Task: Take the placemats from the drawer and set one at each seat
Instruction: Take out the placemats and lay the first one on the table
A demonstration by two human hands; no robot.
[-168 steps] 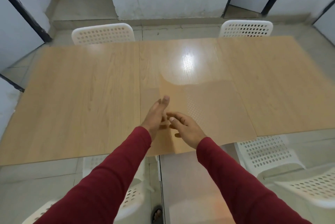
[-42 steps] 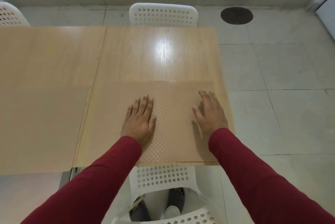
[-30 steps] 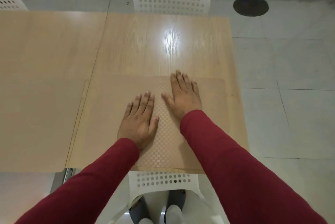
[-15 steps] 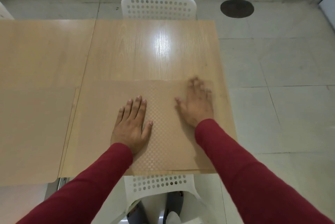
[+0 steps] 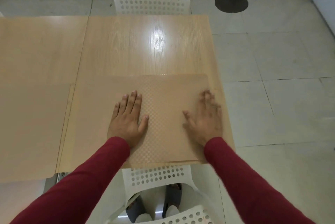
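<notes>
A tan, translucent placemat (image 5: 163, 96) with a checkered middle band lies flat on the near right end of the wooden table (image 5: 145, 46), in front of a white chair. My left hand (image 5: 127, 120) rests palm down on its left half, fingers spread. My right hand (image 5: 204, 118) lies flat near the mat's right edge and is blurred by motion. Another placemat (image 5: 32, 129) lies on the table to the left, its right edge beside this one. Neither hand grips anything.
A white perforated chair (image 5: 152, 3) stands at the far side of the table, and another white chair (image 5: 159, 178) sits under the near edge, by my feet. To the right lies tiled floor with a round dark drain cover (image 5: 231, 3).
My right hand has slid from the middle of the mat out to its right edge. My left hand has stayed pressed on the left half.
</notes>
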